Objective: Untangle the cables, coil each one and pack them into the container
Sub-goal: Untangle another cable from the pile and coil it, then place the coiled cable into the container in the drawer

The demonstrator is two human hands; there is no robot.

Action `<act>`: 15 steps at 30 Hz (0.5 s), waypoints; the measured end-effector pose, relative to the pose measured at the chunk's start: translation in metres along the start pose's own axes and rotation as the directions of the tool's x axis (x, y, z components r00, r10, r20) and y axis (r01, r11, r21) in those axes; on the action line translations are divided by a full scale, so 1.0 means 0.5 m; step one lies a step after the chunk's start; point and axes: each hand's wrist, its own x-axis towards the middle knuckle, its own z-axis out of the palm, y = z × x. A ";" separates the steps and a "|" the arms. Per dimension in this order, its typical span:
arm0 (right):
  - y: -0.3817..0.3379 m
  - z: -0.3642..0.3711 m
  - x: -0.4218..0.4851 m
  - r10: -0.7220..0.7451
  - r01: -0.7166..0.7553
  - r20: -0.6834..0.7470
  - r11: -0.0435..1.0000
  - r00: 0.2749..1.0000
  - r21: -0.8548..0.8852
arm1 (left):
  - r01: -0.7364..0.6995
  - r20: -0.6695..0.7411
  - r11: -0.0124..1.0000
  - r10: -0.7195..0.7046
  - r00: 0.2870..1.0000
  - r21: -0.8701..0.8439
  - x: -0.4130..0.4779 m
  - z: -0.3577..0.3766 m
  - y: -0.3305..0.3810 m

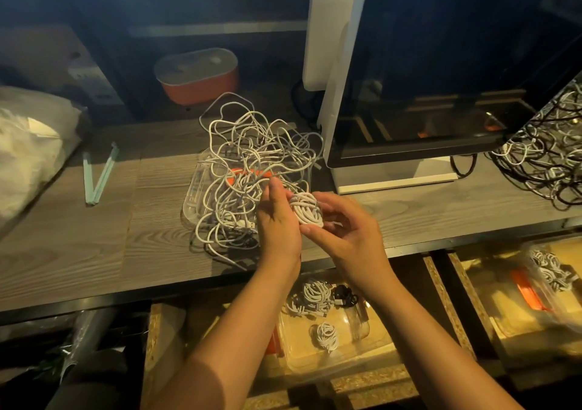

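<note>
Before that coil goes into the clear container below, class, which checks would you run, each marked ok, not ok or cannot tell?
1. Grip: the right hand holds the coil, the left hand lies against it: ok.
2. Free of the tangled pile: cannot tell.
3. End tucked in: cannot tell.
4. Room in the clear container: ok.
5. Is the tangled pile cleared: not ok.

You had a monitor (441, 63) at the table's (78, 252) right, an orange box (196, 75) behind, plastic bag (28, 145) far left, green sticks (99, 176) near it.
</note>
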 end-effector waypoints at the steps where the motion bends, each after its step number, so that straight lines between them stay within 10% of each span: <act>1: 0.000 0.001 0.000 0.004 -0.004 -0.022 1.000 1.000 0.016 | -0.003 -0.025 1.000 0.003 1.000 -0.013 -0.001 0.001 0.000; 15: 0.017 -0.006 -0.015 -0.057 0.058 -0.114 0.998 0.992 0.006 | -0.147 0.008 0.985 0.147 0.989 0.092 -0.009 -0.018 -0.024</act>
